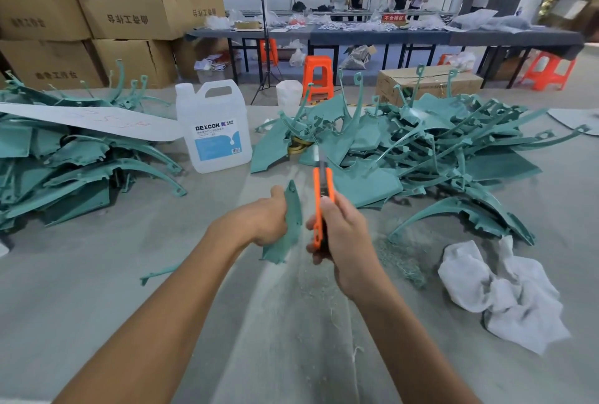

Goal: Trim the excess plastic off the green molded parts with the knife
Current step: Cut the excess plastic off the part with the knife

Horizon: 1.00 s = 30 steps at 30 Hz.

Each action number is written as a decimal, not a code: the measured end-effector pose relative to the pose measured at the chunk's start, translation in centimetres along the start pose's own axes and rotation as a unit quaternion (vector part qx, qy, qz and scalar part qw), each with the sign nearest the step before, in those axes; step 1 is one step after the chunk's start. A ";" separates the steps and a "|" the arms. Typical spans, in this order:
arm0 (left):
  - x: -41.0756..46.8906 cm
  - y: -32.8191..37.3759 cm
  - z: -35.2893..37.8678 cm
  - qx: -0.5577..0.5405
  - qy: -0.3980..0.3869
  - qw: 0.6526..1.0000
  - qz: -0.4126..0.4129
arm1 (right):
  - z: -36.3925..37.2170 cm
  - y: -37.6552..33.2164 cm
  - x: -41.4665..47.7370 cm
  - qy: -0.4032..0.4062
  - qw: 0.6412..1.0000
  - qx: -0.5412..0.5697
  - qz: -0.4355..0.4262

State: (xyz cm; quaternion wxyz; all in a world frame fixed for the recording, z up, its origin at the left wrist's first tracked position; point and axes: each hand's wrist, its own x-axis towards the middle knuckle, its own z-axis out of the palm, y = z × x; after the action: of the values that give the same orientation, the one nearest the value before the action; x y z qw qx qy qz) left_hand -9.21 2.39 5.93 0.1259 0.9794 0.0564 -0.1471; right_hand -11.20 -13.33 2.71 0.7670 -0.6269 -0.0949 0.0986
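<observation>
The left heap (64,160) of green parts lines the desk's (97,258) left edge. Over its middle, the left hand (259,219) curls its fingers round the held part (291,219), its edge turned to meet the knife (322,196). The right hand (343,241) clenches the knife just beside it. The right heap (437,151) probably waits untrimmed.

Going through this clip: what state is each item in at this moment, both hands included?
Small green molded plastic part: gripped in the left hand.
Orange plastic utility knife: gripped in the right hand, blade extended, off the held part.
Clear plastic jug with blue label: upright.
White cloth rag: crumpled on the grey table.
Heap of green parts: loose pile.
</observation>
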 end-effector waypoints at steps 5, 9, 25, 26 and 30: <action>0.2 0.0 0.1 -0.028 -0.008 1.000 -0.007 | -1.1 3.8 -0.8 0.068 0.990 -0.058 0.107; 0.2 0.4 -0.1 -0.015 -0.004 1.000 -0.015 | 0.0 7.0 -1.6 0.041 0.986 -0.067 0.145; -0.6 0.1 0.3 -0.015 0.003 1.000 -0.004 | -1.1 2.4 -0.5 0.064 0.997 0.022 -0.048; -0.8 -0.1 0.3 -0.016 0.003 1.000 0.002 | -2.0 2.3 -0.4 0.088 0.995 0.024 -0.040; -1.8 -0.9 0.0 0.014 0.035 0.998 0.044 | -4.2 3.7 -1.7 0.133 0.991 -0.013 -0.004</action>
State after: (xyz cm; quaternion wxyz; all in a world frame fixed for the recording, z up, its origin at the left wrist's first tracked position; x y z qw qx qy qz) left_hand -11.06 3.13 6.29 0.1162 0.9872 0.0160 -0.1080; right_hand -11.83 -16.98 -1.80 0.7646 -0.6444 0.0038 0.0103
